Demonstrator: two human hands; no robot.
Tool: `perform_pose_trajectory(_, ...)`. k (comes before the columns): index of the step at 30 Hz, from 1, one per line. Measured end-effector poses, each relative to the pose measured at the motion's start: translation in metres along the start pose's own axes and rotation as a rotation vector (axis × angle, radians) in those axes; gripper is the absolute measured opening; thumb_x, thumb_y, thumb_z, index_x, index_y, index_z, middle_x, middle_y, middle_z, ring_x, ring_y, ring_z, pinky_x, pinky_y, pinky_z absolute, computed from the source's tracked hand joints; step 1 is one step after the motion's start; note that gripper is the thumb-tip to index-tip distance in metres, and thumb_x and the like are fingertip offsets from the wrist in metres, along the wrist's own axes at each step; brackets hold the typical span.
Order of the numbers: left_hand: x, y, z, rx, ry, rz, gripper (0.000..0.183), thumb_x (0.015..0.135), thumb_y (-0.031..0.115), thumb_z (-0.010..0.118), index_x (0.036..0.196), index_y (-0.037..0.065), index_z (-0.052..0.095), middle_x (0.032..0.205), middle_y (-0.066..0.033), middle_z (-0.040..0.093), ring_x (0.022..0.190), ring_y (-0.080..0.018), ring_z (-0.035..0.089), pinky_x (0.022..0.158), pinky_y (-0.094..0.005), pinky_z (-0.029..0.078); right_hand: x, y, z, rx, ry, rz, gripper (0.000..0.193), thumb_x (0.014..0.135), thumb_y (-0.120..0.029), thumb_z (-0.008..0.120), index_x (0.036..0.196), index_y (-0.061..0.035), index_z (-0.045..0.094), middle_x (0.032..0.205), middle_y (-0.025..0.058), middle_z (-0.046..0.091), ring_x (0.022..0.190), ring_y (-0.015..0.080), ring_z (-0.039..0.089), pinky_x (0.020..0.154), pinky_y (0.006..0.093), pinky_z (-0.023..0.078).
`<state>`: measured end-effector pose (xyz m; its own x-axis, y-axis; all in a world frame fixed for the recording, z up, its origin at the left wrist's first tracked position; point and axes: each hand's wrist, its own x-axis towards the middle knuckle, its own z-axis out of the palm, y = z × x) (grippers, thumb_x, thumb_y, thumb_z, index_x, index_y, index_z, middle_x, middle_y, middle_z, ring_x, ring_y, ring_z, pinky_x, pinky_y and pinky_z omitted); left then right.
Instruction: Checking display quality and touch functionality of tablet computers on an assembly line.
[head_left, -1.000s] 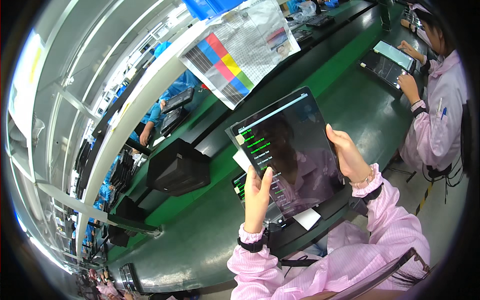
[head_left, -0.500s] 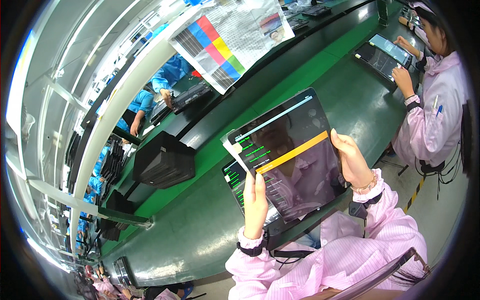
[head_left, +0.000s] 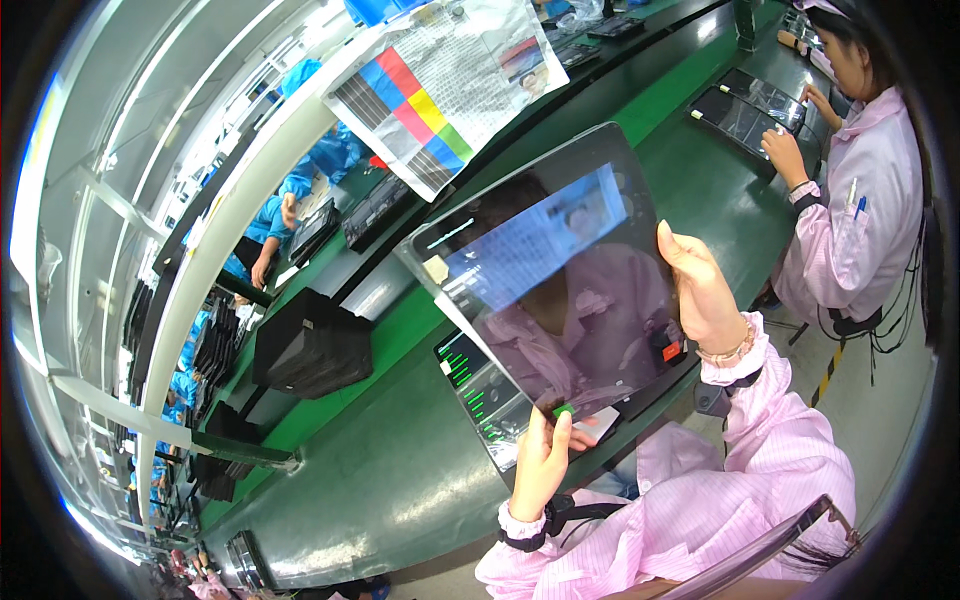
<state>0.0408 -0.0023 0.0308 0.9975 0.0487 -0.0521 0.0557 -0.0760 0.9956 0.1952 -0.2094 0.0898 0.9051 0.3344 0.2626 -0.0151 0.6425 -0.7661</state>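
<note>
A black tablet (head_left: 600, 320) is held up tilted above the bench, its screen showing a bluish picture with a small green button and an orange-red one. My right hand (head_left: 708, 290) grips its right edge, thumb at the front. At the lower left corner, my left hand (head_left: 543, 462) is closed about the edge, with its fingertips beside the green button. Some of its fingers are partly hidden. Beneath, a second tablet (head_left: 470, 390) with green lines of text lies on the bench, mostly covered by the held one.
A printed sheet with coloured squares (head_left: 420, 100) hangs from a white bar ahead. A black block-like stack (head_left: 312, 345) stands on the green bench (head_left: 360, 500) at left. A co-worker (head_left: 850, 210) at right handles other tablets (head_left: 750, 110). More people in blue work beyond the bar.
The held tablet's screen went from a menu list with an orange band to a bluish picture with buttons. My left hand slid down the left edge to the lower corner. The tablet rose slightly.
</note>
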Motion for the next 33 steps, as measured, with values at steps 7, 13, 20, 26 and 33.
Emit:
perform_pose_trajectory(7, -0.002, -0.014, -0.001, 0.068, 0.107, 0.065, 0.035, 0.098, 0.017, 0.049, 0.128, 0.004, 0.036, 0.075, -0.0013, 0.053, 0.053, -0.0057, 0.041, 0.046, -0.0194, 0.033, 0.005, -0.009, 0.024, 0.001, -0.108, -0.061, 0.03, 0.098, -0.029, 0.049, 0.096, -0.003, 0.064, 0.095, -0.0024, 0.064, 0.089, 0.0037, 0.056, 0.08, 0.0206, 0.042)
perform_pose_trajectory(13, 0.0, -0.009, 0.003, -0.051, 0.146, 0.099, 0.039, 0.098, 0.012, 0.047, 0.131, 0.005, 0.028, 0.077, -0.0013, 0.049, 0.053, -0.0039, 0.037, 0.045, -0.019, 0.027, 0.007, -0.008, 0.018, -0.003, -0.16, -0.085, 0.03, 0.099, -0.029, 0.047, 0.09, -0.0053, 0.063, 0.086, -0.0062, 0.058, 0.079, 0.0018, 0.048, 0.074, 0.0213, 0.04)
perform_pose_trajectory(20, -0.002, -0.008, -0.001, -0.121, 0.16, 0.056, 0.036, 0.095, 0.008, 0.051, 0.127, 0.003, 0.036, 0.083, 0.0002, 0.05, 0.061, -0.0045, 0.043, 0.052, -0.0194, 0.035, 0.01, -0.009, 0.037, -0.034, -0.048, -0.063, 0.036, 0.099, -0.032, 0.046, 0.093, 0.0001, 0.063, 0.092, 0.0022, 0.065, 0.082, 0.0076, 0.057, 0.075, 0.0224, 0.044)
perform_pose_trajectory(26, -0.002, -0.008, 0.0, -0.136, 0.149, 0.076, 0.044, 0.096, 0.007, 0.05, 0.134, 0.003, 0.03, 0.084, 0.0009, 0.049, 0.059, -0.0035, 0.04, 0.05, -0.019, 0.032, 0.01, -0.012, 0.033, -0.025, -0.157, -0.053, 0.042, 0.1, -0.032, 0.044, 0.11, 0.005, 0.061, 0.108, 0.008, 0.065, 0.097, 0.0116, 0.06, 0.087, 0.0257, 0.046)
perform_pose_trajectory(33, -0.001, -0.005, 0.002, -0.194, 0.143, 0.076, 0.04, 0.098, 0.01, 0.046, 0.134, 0.004, 0.03, 0.082, 0.0011, 0.047, 0.06, -0.0035, 0.038, 0.05, -0.0184, 0.031, 0.012, -0.008, 0.034, -0.02, -0.1, -0.064, 0.04, 0.1, -0.031, 0.044, 0.104, 0.0049, 0.061, 0.105, 0.0087, 0.066, 0.092, 0.013, 0.061, 0.084, 0.0262, 0.046)
